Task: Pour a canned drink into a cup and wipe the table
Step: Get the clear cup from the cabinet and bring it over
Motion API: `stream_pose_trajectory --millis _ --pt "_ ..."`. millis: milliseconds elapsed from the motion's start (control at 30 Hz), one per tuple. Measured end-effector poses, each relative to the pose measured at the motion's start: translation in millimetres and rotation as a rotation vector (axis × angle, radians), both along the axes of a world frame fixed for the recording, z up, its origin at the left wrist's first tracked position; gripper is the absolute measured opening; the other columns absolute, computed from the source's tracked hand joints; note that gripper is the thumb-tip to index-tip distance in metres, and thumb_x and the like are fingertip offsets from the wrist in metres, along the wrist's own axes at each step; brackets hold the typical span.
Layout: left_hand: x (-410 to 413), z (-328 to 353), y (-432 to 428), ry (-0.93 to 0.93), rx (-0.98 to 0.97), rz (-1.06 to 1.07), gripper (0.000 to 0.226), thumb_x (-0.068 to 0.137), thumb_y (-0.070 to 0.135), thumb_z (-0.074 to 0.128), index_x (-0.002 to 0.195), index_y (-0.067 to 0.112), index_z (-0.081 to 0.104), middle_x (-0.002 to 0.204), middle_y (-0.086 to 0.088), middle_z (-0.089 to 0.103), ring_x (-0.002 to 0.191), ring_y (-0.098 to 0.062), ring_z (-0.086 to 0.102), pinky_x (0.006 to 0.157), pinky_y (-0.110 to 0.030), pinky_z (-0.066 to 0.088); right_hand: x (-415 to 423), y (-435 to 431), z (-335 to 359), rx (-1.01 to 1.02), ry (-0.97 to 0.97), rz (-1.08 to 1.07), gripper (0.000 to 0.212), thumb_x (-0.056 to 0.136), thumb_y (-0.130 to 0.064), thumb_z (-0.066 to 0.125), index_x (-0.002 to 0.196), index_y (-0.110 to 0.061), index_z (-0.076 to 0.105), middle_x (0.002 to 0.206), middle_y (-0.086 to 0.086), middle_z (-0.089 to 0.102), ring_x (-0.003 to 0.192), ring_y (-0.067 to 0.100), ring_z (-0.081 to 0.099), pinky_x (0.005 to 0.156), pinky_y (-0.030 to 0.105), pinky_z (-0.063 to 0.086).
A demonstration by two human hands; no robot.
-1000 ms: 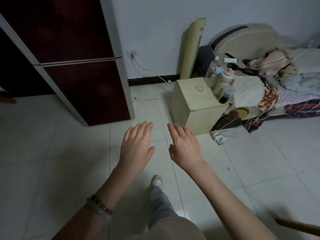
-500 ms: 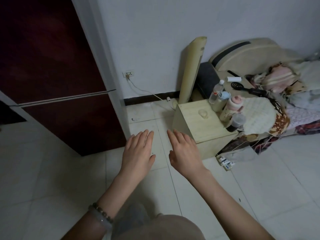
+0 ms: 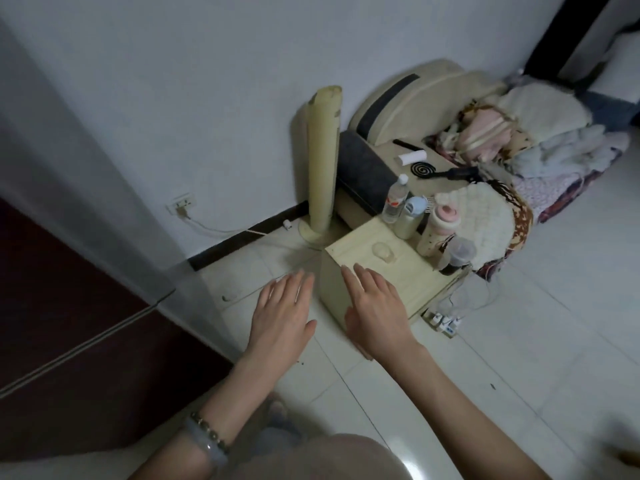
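Observation:
A small pale wooden bedside table (image 3: 408, 271) stands on the tiled floor ahead. On its top sit a small clear cup (image 3: 382, 252), a clear water bottle (image 3: 395, 199), a blue-capped bottle (image 3: 410, 216), a pink-capped bottle (image 3: 438, 228) and a dark drink cup with a clear lid (image 3: 457, 256). No can shows. My left hand (image 3: 282, 318) hovers flat and empty over the floor, left of the table. My right hand (image 3: 375, 313) is held flat and empty in front of the table's near corner.
A tall cream tower fan (image 3: 323, 161) stands against the wall behind the table. A bed with piled bedding (image 3: 540, 147) lies to the right. A dark red cabinet (image 3: 69, 341) stands at left. A power strip (image 3: 441, 320) with cords lies on the floor by the table.
The view has moved closer to the bedside table, which now lies right under my right hand. Both hands stay flat, empty and side by side.

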State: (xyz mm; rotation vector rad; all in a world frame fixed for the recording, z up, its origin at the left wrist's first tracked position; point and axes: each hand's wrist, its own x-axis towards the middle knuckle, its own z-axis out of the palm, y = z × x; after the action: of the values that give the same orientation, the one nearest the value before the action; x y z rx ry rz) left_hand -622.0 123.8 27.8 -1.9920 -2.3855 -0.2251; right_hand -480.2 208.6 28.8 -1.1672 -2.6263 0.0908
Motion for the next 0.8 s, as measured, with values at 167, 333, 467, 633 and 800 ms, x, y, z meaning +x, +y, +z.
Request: stream_pose_trajectory --millis 167,333,467,633,800 --pt "-50 -1 60 0.041 -0.016 -0.172 0.079 0.063 0.031 0.082 0.13 0.008 0.047 0.13 -0.011 0.056 0.118 -0.025 0.054 0.101 -0.041 0.041 -38 39 -4 -0.014 0.001 -0.166 0.074 0.048 -0.004 0.076 0.119 -0.002 0.058 0.113 0.021 0.063 0.1 0.037 0.063 0.079 0.042 0.054" --pt "-68 -7 123 0.031 -0.057 -0.284 0.08 0.066 0.033 0.081 0.133 0.006 0.046 0.132 -0.012 0.055 0.121 -0.027 0.053 0.101 -0.043 0.041 -43 76 -15 -0.032 -0.025 -0.326 0.074 0.048 -0.002 0.074 0.12 -0.003 0.057 0.113 0.02 0.063 0.101 0.037 0.063 0.078 0.041 0.053" --pt "-68 -20 175 0.025 -0.093 -0.363 0.081 0.065 0.034 0.082 0.133 0.006 0.047 0.131 -0.013 0.055 0.119 -0.028 0.054 0.099 -0.044 0.045 -35 109 -28 -0.058 -0.023 -0.436 0.074 0.049 -0.004 0.076 0.12 -0.003 0.057 0.113 0.019 0.064 0.1 0.036 0.063 0.078 0.042 0.054" --pt "-57 -42 238 0.009 -0.115 -0.439 0.083 0.057 0.033 0.086 0.126 0.005 0.052 0.125 -0.014 0.06 0.111 -0.028 0.059 0.091 -0.043 0.05 -19 158 -49 -0.095 -0.014 -0.482 0.074 0.05 -0.005 0.077 0.121 -0.002 0.057 0.114 0.02 0.063 0.102 0.037 0.062 0.078 0.043 0.054" --pt "-46 -64 303 -0.016 -0.179 -0.434 0.083 0.065 0.038 0.081 0.134 0.007 0.046 0.134 -0.012 0.053 0.12 -0.026 0.053 0.1 -0.041 0.042 -3 214 -75 -0.159 0.041 -0.459 0.073 0.059 -0.013 0.081 0.126 -0.003 0.053 0.12 0.02 0.06 0.108 0.036 0.06 0.084 0.042 0.052"
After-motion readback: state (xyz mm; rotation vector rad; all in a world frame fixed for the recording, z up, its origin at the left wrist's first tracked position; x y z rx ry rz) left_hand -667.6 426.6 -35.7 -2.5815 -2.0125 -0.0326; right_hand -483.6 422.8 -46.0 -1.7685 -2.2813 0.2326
